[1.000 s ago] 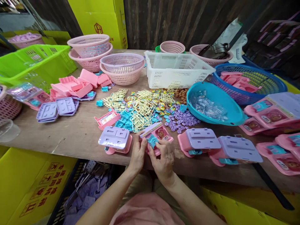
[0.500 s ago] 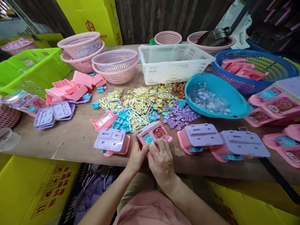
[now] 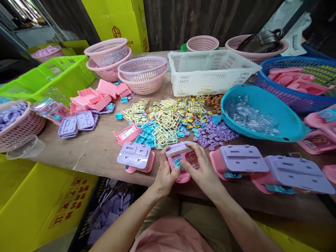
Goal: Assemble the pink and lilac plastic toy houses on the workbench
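My left hand and right hand grip a pink toy between them, thumbs on its face. Just left of my left hand lies a lilac-backed toy; beyond my right fingertips, purple buttons.

Hexagon "H" logo on rear carton; red Chinese characters, unreadable, on front carton.

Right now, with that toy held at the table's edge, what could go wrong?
The pink toy is held right at the table edge between the left hand and right hand; a slip might drop it. The purple discs lie loose just beyond and could scatter if nudged.
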A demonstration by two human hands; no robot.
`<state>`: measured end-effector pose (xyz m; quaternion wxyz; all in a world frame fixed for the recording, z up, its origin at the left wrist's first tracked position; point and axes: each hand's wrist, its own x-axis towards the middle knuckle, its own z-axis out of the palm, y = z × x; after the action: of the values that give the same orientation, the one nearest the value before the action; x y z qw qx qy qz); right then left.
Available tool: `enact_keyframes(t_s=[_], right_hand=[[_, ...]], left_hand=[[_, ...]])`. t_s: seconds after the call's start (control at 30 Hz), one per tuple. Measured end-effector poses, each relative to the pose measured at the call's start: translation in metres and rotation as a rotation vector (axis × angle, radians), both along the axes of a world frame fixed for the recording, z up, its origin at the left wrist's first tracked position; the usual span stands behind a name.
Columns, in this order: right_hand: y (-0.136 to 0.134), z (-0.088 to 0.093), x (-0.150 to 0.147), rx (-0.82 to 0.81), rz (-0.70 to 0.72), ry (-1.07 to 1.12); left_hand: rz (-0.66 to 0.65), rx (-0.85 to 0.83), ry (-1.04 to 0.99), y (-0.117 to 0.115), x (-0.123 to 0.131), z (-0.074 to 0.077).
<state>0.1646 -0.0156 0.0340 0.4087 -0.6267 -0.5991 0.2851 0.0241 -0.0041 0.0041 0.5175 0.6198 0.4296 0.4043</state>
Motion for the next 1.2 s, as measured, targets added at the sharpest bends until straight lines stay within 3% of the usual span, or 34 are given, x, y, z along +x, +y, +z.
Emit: enact_keyframes(t_s=[0.17, 0.4, 0.7, 0.9, 1.2], right_hand=[[-0.001, 0.007, -0.002, -0.023, -0.011, 0.012], [0.001, 0.012, 0.0, -0.089, -0.027, 0.028], [0.0, 0.011, 0.001, -0.021, -0.028, -0.005], [-0.004, 0.007, 0.011, -0.124, 0.064, 0.029], [-0.007, 0.009, 0.008, -0.066, 0.004, 0.007]], left_hand=[[-0.002, -0.002, -0.04, 0.0, -0.001, -0.007], [-0.118, -0.026, -0.066, 0.0, -0.005, -0.01], [-0.058, -0.022, -0.103, -0.002, 0.002, -0.008], [-0.033, 0.001, -0.08, -0.011, 0.003, -0.004], [-0.005, -0.055, -0.058, -0.011, 0.006, 0.003]])
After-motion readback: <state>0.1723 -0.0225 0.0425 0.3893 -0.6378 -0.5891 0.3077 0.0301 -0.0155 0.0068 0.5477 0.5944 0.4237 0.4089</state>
